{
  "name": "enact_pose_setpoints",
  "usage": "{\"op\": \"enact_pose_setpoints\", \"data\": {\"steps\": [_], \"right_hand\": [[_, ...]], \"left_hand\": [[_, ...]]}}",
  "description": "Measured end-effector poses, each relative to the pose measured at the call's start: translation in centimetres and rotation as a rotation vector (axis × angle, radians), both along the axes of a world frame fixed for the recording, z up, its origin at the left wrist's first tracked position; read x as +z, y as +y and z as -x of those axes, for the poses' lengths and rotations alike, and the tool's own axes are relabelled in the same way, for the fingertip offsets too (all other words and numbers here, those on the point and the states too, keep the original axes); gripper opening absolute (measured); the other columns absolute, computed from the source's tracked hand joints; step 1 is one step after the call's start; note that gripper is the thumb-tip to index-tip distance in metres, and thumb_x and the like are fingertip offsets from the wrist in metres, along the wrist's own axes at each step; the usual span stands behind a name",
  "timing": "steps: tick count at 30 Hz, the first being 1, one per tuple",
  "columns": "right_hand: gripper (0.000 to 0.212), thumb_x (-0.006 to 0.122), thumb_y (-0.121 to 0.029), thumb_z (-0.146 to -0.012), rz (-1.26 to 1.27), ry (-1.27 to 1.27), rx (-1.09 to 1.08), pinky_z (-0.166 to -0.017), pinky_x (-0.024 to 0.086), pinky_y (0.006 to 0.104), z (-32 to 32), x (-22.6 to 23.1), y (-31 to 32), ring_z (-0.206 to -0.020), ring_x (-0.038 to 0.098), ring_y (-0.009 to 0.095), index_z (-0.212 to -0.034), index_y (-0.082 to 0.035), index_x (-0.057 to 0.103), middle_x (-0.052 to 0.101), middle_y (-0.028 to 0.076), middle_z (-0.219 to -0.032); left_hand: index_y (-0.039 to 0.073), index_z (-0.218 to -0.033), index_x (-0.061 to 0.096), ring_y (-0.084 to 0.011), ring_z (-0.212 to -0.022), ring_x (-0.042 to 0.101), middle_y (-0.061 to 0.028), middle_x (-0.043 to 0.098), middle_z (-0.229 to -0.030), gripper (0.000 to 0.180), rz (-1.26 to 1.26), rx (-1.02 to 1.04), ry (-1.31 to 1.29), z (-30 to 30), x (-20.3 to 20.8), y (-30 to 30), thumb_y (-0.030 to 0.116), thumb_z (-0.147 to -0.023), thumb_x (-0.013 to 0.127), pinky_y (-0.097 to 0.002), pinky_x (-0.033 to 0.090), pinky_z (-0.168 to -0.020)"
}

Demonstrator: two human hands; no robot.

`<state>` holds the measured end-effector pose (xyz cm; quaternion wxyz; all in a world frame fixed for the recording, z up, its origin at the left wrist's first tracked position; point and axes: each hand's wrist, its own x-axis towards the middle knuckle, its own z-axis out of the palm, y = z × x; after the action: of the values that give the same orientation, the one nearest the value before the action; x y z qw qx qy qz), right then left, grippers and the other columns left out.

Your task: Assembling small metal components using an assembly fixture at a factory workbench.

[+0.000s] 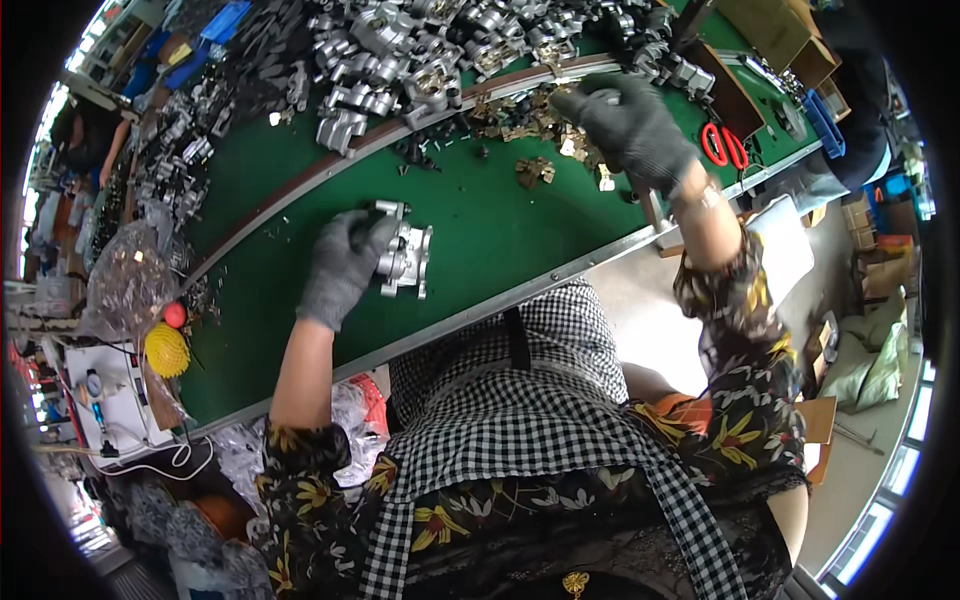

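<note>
My left hand (345, 262), in a grey knit glove, is closed on the edge of a silvery cast-metal housing (410, 258) lying on the green table (480, 235). Over to the right, my gloved right hand (632, 128) reaches to a pile of small brass-coloured metal pieces (512, 120). Its thumb and fingers are curled into a pinch; what lies between the tips is too small to make out. A small cluster of the same brass pieces (535, 171) sits nearer to me.
A brown curved strip (300, 188) divides the table. Behind it is a large heap of metal housings (430, 70) and dark parts (265, 55). Red-handled scissors (724, 146) lie at the right. A yellow spiky ball (167, 350) and plastic bag (130, 275) are at the left.
</note>
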<state>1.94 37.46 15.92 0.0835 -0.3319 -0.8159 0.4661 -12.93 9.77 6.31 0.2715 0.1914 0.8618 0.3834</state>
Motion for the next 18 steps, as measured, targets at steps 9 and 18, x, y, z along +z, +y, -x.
{"op": "enact_pose_setpoints", "data": {"steps": [9, 18], "right_hand": [[0.025, 0.06, -0.016, -0.076, -0.734, -0.387, 0.557, -0.071, 0.051, 0.0408, 2.2, -9.3, 3.5, -0.075, 0.065, 0.033, -0.1, -0.009, 0.064, 0.066, 0.018, -0.081], [0.018, 0.059, -0.013, -0.077, -0.791, -0.295, 0.594, -0.07, 0.05, 0.0433, 2.4, -11.2, 4.2, -0.074, 0.062, 0.037, -0.094, -0.008, 0.064, 0.064, 0.018, -0.077]], "left_hand": [[0.001, -0.113, 0.057, -0.0183, -0.092, 0.06, -0.0113, 0.063, -0.105, 0.053, -0.086, -0.077, -0.24, 1.1, -2.7, 1.4, 0.042, -0.08, 0.066, -0.0308, 0.048, -0.085], [0.001, -0.115, 0.055, -0.0169, -0.093, 0.059, -0.0102, 0.062, -0.107, 0.047, -0.3, 0.001, -0.317, 0.5, -4.1, 0.6, 0.029, -0.08, 0.07, -0.0308, 0.048, -0.083]]}}
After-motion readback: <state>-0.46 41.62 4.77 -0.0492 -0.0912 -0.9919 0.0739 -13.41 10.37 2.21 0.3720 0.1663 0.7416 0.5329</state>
